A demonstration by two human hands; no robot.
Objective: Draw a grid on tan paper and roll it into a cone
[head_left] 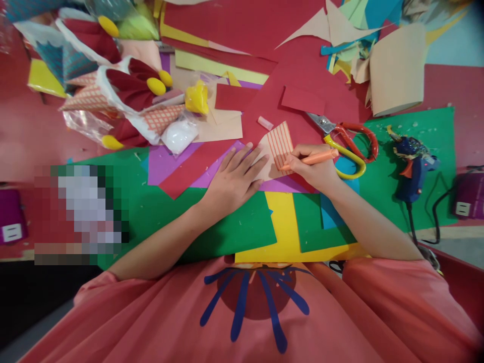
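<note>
Evidently mid-stripe, the right hand [317, 169] grips an orange marker [317, 157] on striped paper [279, 141] inward from the near desk [440, 88] edge, the left hand [230, 179], spread open, giving the steadiness further lines require.

Our right hand [315, 166] holds an orange marker [321, 157], its tip against a pale paper piece [279, 146] bearing orange stripes. Our left hand [239, 174] lies flat, fingers spread, on that piece's left part. The marker cap [265, 123] lies just beyond the piece. We see scissors [342, 143] beyond our right hand and a blue glue gun [412, 176] on green sheet [446, 151] farther right.
</note>
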